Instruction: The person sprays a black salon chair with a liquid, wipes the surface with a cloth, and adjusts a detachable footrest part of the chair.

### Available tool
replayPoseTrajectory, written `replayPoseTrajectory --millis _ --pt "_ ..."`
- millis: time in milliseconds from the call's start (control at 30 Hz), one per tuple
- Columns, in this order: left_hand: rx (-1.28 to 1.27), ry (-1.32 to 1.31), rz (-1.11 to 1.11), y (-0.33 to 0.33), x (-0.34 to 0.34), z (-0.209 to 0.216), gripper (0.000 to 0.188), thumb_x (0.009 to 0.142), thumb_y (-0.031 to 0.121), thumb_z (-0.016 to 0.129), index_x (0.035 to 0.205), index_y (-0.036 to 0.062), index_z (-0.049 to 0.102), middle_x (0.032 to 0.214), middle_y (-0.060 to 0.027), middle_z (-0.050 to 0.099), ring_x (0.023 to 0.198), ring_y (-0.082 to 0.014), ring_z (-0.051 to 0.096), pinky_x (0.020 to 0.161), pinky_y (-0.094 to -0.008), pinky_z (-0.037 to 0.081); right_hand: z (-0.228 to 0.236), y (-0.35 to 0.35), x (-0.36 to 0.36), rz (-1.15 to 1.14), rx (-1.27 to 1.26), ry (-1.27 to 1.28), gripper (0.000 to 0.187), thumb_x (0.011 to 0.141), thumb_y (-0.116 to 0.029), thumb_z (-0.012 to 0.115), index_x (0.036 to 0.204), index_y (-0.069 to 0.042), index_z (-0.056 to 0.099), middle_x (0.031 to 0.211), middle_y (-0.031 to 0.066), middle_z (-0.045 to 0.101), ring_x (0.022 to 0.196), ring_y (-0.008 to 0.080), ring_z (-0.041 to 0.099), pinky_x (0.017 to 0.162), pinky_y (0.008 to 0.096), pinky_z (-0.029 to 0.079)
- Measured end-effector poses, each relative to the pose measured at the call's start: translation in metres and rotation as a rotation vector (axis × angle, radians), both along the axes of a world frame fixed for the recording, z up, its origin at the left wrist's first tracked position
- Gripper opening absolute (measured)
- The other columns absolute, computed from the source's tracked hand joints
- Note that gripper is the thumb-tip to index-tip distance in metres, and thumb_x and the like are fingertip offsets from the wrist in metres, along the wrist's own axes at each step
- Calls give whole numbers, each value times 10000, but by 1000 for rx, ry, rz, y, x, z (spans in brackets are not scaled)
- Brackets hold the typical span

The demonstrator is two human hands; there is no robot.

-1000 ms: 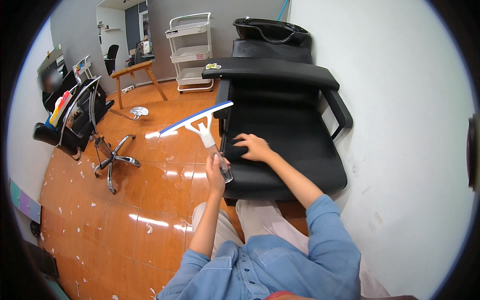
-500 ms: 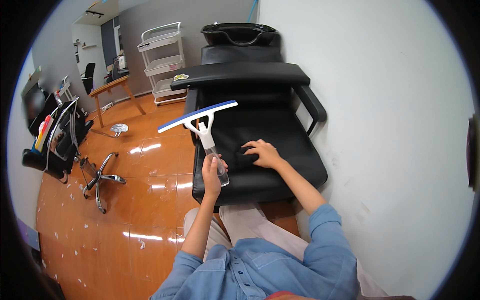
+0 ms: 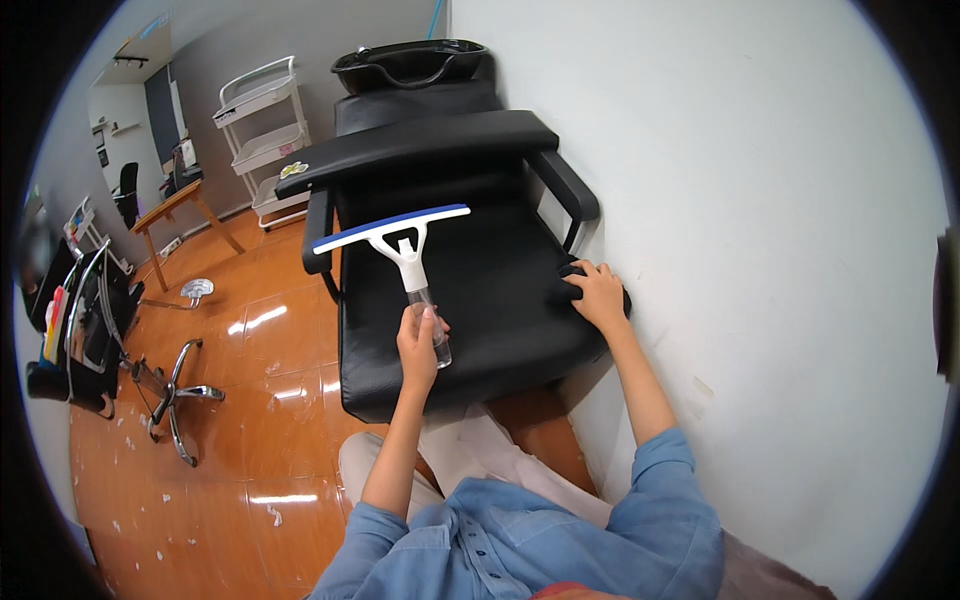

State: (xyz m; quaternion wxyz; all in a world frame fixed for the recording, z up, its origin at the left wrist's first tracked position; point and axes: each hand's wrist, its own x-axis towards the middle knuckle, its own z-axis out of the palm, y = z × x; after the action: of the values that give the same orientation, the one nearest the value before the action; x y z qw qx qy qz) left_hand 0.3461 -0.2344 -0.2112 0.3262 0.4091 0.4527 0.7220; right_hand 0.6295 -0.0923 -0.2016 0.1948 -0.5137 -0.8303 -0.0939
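Observation:
My left hand (image 3: 417, 345) is wrapped round the clear bottle handle of a spray squeegee (image 3: 411, 270), which has a white head and a blue blade. It is held upright above the seat of a black salon wash chair (image 3: 465, 275). At the seat's right edge, my right hand (image 3: 599, 297) presses a black cloth (image 3: 568, 285) against the upholstery. The cloth is bunched beneath the fingers and partly hidden by them, and its dark colour blends into the seat.
Behind the seat are a black wash basin (image 3: 410, 68) and a padded bar (image 3: 420, 150) across the armrests. A white wall (image 3: 740, 250) stands close on the right. To the left are a white trolley (image 3: 268, 150), a wooden-legged stand (image 3: 168, 210) and a wheeled stool base (image 3: 172, 395).
My right hand has slid the black cloth from the seat's middle to its right edge. The view has shifted, so the chair appears further left. The left hand keeps hold of the squeegee.

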Motion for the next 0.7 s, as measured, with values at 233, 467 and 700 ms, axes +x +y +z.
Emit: replayPoseTrajectory --millis 233,467,700 --pt "8 76 29 5 5 -7 223 967 189 469 1010 -25 515 709 -59 555 641 -105 537 584 -238 426 -7 53 -26 3 -4 -47 406 627 -214 787 1018 -275 696 1174 -46 556 1002 251 567 803 416 497" --pt "37 110 56 5 7 -9 228 966 191 469 1027 -25 507 709 -59 551 649 -99 529 590 -230 415 -10 89 -57 -20 49 -116 428 632 -246 799 1042 -273 682 1161 -28 552 980 258 577 783 417 500" --pt "95 46 35 2 4 -10 265 970 237 475 1043 -16 505 740 -57 553 654 -90 522 603 -227 428 -8 40 -33 -25 13 -38 386 647 -246 786 1019 -248 681 1136 -15 551 949 258 581 742 397 509"
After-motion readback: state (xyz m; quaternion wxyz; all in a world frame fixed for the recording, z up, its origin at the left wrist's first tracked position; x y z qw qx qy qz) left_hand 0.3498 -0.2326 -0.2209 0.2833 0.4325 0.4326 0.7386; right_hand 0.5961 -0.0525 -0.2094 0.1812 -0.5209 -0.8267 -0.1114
